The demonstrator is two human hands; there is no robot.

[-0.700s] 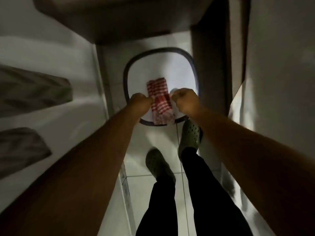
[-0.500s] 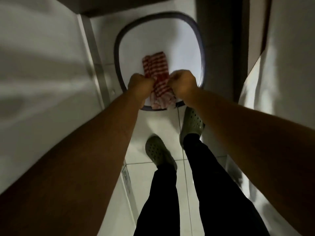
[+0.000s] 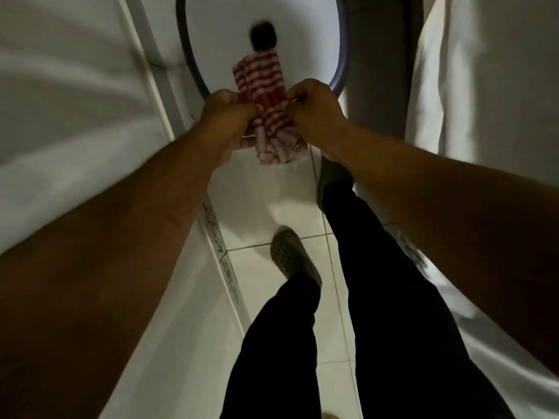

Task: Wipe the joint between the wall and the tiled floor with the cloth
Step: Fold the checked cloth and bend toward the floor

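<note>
Seen from above, the left hand [image 3: 225, 116] and right hand [image 3: 314, 107] grip a bunched red-and-white striped cloth [image 3: 269, 113] over a white basin [image 3: 340, 71] on the tiled floor [image 3: 257, 267].

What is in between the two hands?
The red-and-white striped cloth. The left hand grips one side and the right hand the other, above the basin. The head view shows it.

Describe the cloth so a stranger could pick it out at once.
Find the white basin with the dark rim on the tiled floor. Over its near edge, the left hand and right hand grip a bunched cloth. It alone has red-and-white stripes.
</note>
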